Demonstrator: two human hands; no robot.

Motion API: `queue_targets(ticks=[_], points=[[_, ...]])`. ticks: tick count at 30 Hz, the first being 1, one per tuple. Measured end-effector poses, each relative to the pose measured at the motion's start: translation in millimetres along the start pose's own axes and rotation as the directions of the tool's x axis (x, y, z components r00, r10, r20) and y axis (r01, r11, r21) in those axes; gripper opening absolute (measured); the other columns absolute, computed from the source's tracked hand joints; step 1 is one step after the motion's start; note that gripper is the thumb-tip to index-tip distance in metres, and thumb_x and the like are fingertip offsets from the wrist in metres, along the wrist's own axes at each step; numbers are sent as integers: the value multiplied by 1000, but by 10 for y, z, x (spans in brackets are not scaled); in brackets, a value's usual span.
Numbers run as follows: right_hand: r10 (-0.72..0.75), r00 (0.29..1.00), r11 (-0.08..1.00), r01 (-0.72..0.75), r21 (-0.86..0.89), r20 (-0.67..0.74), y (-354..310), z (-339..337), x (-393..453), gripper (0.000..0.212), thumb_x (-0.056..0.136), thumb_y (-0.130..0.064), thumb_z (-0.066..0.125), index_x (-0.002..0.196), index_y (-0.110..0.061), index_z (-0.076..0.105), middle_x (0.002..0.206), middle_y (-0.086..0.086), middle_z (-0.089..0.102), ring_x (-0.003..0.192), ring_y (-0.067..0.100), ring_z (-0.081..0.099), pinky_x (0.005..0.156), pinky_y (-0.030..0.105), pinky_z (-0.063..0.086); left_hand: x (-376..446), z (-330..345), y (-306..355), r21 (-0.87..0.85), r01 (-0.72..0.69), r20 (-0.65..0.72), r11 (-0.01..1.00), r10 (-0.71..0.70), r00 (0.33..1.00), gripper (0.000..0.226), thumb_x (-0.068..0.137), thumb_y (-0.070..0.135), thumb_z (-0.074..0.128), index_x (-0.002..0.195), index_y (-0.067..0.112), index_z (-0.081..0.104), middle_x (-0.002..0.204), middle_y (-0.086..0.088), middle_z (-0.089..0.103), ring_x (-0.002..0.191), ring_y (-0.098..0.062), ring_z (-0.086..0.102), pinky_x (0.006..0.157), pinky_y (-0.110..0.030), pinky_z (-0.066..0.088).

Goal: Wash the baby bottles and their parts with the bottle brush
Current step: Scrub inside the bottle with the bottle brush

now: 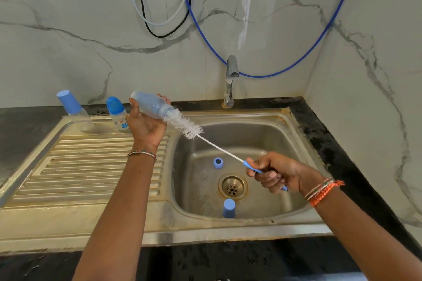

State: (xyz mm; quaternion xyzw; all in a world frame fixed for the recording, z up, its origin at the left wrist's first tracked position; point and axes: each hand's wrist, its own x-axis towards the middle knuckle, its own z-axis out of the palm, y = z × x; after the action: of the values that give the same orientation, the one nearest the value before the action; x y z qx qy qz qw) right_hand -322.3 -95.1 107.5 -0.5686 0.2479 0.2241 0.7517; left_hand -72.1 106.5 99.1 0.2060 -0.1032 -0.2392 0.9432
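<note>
Over the sink (294, 125), left hand (146, 125) fingers grip bottle (151, 106); right hand (277, 174) fingers clench brush (189, 126).

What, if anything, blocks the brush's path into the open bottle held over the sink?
Nothing visible does. The left hand holds the open bottle tilted, mouth toward the bottle brush, whose bristles sit right at the mouth. The right hand grips the blue handle, the wire stem running straight over the sink.

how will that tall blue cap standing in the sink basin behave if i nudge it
The blue cap stands upright on the steel basin, taller than it is wide, so it would probably tip. Being round, it would likely roll down the slope toward the drain. It looks like hollow plastic, so probably light and easy to shift.
</note>
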Motion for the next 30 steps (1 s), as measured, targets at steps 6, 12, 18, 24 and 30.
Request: queue_targets(ticks=[6, 12, 18, 24, 30], points=[[-785, 513, 484, 160, -860, -346, 20, -66, 69, 5, 84, -22, 70, 89, -19, 70, 66, -3, 64, 58, 11, 55, 52, 24, 42, 68, -45, 56, 313, 150, -280, 938, -60, 958, 63, 87, 53, 53, 135, 14, 42, 118, -14, 57, 106, -27, 58, 80, -44, 52], [-919, 262, 261, -153, -953, -294, -9, -62, 55, 14, 89, -20, 61, 82, -15, 73, 62, -1, 60, 57, 19, 54, 50, 27, 41, 20, -101, -61, 242, 106, -260, 965, -41, 965, 41, 93, 38, 54, 121, 8, 49, 117, -17, 58, 103, -28, 62, 75, -39, 58], [-152, 978, 974, 124, -190, -144, -141, -30, -43, 33, 101, -21, 38, 77, -8, 57, 45, -4, 34, 31, 2, 22, 32, 13, 20, -9, -85, -1, -4, 50, -100, 999, -50, 994, 47, 68, 33, 75, 103, 3, 65, 98, -16, 70, 91, -28, 69, 85, -44, 55], [-811, 352, 524, 86, -847, -466, -62, 82, 34, 13, 87, -28, 67, 96, -30, 75, 85, -12, 71, 72, 3, 57, 58, 19, 40, 55, -121, 44, 63, -13, -110, 998, 20, 994, 94, 33, 31, 97, 115, 8, 56, 103, -13, 69, 101, -27, 66, 94, -46, 50], [-134, 962, 968, 76, -241, -239, -137, -1, 32, 33, 93, -12, 33, 71, -9, 57, 39, -5, 35, 30, 4, 24, 33, 15, 19, -19, -92, 27, -30, 7, -8, 1000, -7, 1000, 87, 44, 27, 94, 118, 5, 54, 105, -17, 67, 98, -30, 67, 91, -46, 52]])
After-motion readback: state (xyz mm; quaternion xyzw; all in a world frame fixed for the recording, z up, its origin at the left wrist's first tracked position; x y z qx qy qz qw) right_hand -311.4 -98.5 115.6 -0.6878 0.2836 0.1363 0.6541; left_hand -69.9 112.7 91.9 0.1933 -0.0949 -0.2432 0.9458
